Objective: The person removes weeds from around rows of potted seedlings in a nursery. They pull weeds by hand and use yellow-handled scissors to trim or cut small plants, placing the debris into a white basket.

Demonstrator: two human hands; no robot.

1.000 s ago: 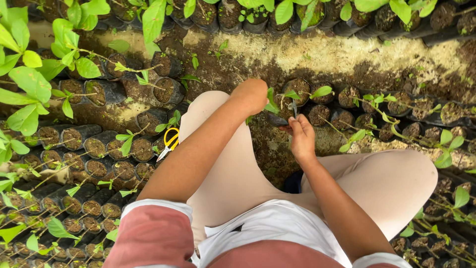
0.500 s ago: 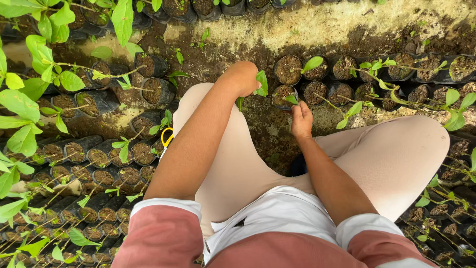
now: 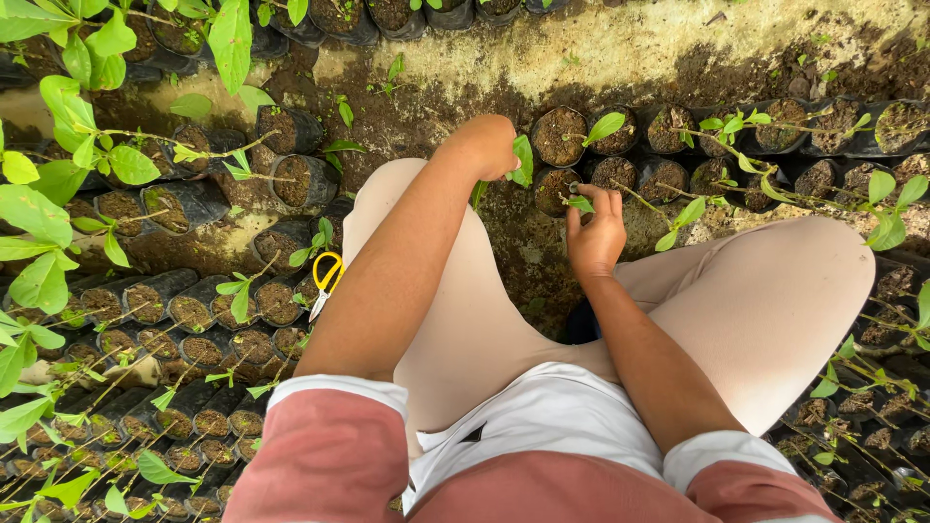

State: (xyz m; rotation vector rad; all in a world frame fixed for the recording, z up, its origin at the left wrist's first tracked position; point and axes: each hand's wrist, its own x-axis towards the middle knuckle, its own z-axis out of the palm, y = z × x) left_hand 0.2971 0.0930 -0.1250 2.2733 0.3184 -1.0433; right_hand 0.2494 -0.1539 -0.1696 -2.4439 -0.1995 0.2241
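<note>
Both hands crept toward 12 o'clock since earlier frame. Left hand (image 3: pixel 489 145) clenched on leafy seedling (image 3: pixel 521 163); right hand (image 3: pixel 595 232) pinched stem at soil bag (image 3: pixel 557 189), 12 o'clock of knees. Risk: hard tug could snap stem, tip bag. Yellow scissors (image 3: pixel 325 276) lay at 9 o'clock.

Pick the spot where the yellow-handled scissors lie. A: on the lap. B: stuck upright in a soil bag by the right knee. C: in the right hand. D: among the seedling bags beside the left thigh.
D: the yellow-handled scissors lie among the black seedling bags next to the left thigh, away from both hands, which are busy at the small plants ahead.
</note>
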